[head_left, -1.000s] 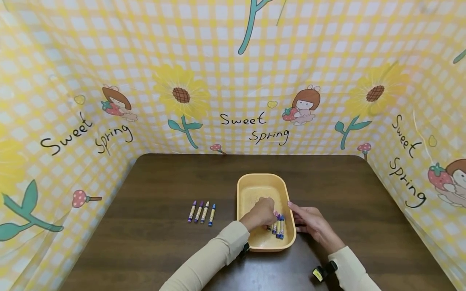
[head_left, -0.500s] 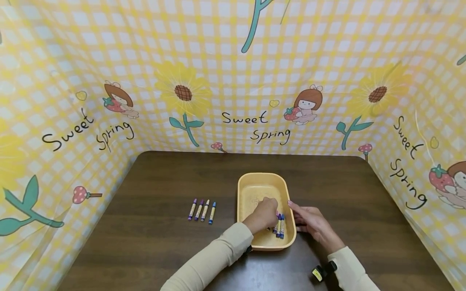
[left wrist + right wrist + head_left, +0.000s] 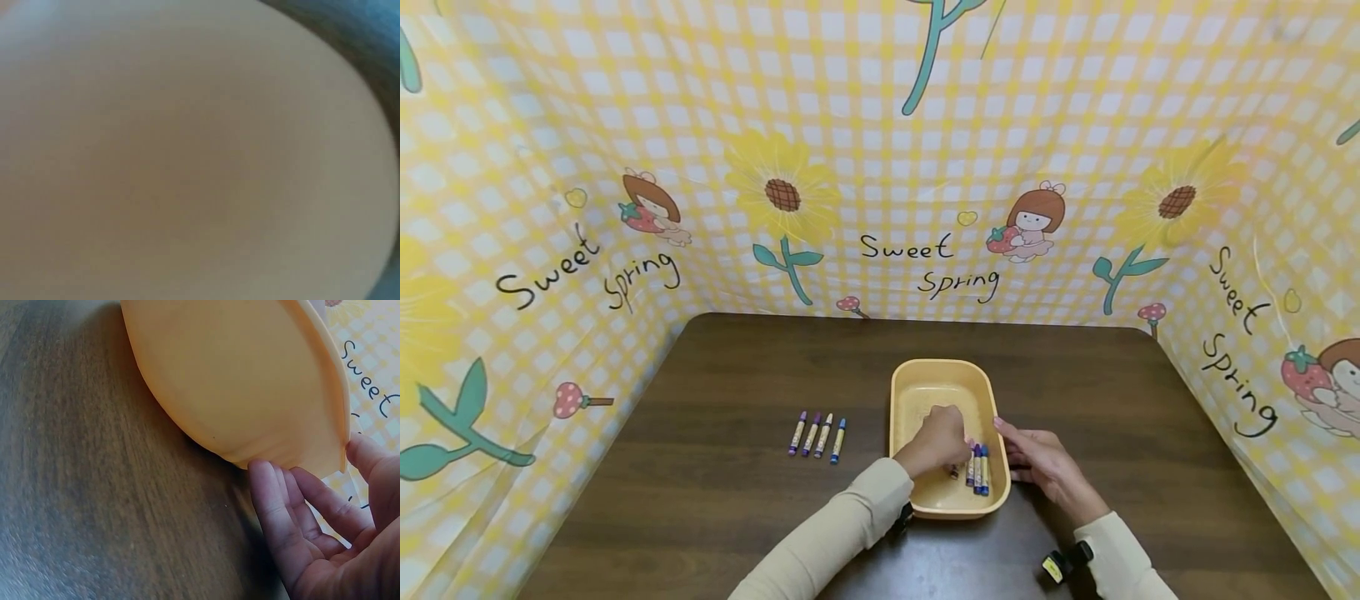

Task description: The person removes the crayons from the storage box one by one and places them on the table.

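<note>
Yellow plastic tray (image 3: 942,375) on the dark table (image 3: 715,517): we see little change. Our left hand (image 3: 938,440) stays curled over crayons (image 3: 977,468) inside, grasp unclear; our right hand (image 3: 1036,458), fingers relaxed, still steadies the tray's side. Sorting looks unfinished.

crayons (image 3: 977,469) settled lower in tray (image 3: 904,392)

Head looks down; wrists sit close against the tub (image 3: 943,379).
</note>
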Demonstrator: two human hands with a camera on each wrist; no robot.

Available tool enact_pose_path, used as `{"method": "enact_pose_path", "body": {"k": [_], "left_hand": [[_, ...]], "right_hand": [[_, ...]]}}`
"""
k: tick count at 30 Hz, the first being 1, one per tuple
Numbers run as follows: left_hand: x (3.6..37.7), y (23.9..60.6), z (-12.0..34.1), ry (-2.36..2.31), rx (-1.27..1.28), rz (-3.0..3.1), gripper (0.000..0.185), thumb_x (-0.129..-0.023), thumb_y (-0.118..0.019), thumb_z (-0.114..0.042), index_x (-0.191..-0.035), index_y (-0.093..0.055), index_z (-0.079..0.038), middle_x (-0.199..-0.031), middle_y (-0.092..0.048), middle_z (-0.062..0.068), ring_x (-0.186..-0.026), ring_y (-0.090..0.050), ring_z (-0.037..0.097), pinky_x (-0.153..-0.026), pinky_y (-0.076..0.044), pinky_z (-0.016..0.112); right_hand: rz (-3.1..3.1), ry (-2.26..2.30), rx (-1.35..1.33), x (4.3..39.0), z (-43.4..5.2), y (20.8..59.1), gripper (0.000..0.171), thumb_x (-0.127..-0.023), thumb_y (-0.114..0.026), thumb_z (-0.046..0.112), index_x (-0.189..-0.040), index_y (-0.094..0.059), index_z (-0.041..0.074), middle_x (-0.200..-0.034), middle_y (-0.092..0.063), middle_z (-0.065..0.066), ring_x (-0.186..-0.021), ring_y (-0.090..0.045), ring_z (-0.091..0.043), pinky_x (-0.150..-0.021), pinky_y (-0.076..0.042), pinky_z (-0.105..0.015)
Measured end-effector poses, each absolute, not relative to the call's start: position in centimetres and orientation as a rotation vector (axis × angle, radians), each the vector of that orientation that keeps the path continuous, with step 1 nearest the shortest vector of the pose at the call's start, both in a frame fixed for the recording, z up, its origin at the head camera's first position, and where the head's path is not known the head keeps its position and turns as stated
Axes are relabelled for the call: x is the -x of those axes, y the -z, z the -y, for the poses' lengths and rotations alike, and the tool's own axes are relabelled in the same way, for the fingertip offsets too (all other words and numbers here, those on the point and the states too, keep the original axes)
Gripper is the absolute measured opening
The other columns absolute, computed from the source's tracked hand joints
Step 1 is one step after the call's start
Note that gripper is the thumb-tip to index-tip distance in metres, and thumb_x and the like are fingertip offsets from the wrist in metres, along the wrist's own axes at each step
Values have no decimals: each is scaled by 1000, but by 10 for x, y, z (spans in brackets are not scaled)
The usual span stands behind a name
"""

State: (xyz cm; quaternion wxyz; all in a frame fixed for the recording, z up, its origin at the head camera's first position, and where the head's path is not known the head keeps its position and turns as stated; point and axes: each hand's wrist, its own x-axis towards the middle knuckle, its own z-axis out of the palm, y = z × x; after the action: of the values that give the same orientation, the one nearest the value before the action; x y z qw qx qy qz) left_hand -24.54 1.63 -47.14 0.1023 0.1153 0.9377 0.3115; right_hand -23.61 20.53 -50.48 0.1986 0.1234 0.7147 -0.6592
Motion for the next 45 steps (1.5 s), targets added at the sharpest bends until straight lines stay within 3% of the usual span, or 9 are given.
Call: {"method": "enact_pose_path", "body": {"k": [6, 11, 26, 37, 45], "left_hand": [[248, 469, -8, -1052, -239, -2710, 33, -78, -79, -6, -48, -66, -9, -40, -58, -2, -44, -67, 18, -35, -39, 16], [249, 467, -2, -1251, -155, -2601, 16, -78, -79, -3, -63, -76, -7, -51, -66, 1, -47, -69, 18, -45, -57, 24], [240, 458, 8, -1533, -39, -2373, 4, -76, -77, 2, -80, -76, 0, -63, -71, 6, -50, -65, 11, -60, -64, 34], [238, 454, 11, -1600, 25, -2309, 8, -76, -77, 5, -81, -75, -1, -69, -71, 6, -54, -68, 13, -65, -65, 39], [237, 452, 19, -1718, 36, -2211, 8, -76, -72, 7, -82, -73, 2, -73, -71, 9, -54, -67, 13, -67, -66, 40]], "right_hand": [[-1990, 1854, -360, 237, -205, 505, 45, -94, -70, 45, -103, -73, 1, -84, -74, -2, -78, -70, -14, -66, -61, -31], [-1992, 1841, -362, 237, -205, 504, 47, -94, -70, 46, -105, -74, 1, -85, -74, -1, -79, -69, -14, -66, -61, -31], [-1989, 1837, -377, 236, -206, 505, 48, -94, -69, 47, -107, -73, 1, -86, -74, -1, -79, -69, -14, -67, -61, -30], [-1996, 1824, -402, 236, -205, 503, 53, -93, -70, 49, -111, -73, -1, -86, -75, -1, -78, -69, -13, -66, -61, -30], [-1991, 1837, -397, 237, -205, 502, 48, -93, -71, 49, -105, -75, 3, -83, -76, 1, -76, -70, -12, -64, -61, -28]]}}
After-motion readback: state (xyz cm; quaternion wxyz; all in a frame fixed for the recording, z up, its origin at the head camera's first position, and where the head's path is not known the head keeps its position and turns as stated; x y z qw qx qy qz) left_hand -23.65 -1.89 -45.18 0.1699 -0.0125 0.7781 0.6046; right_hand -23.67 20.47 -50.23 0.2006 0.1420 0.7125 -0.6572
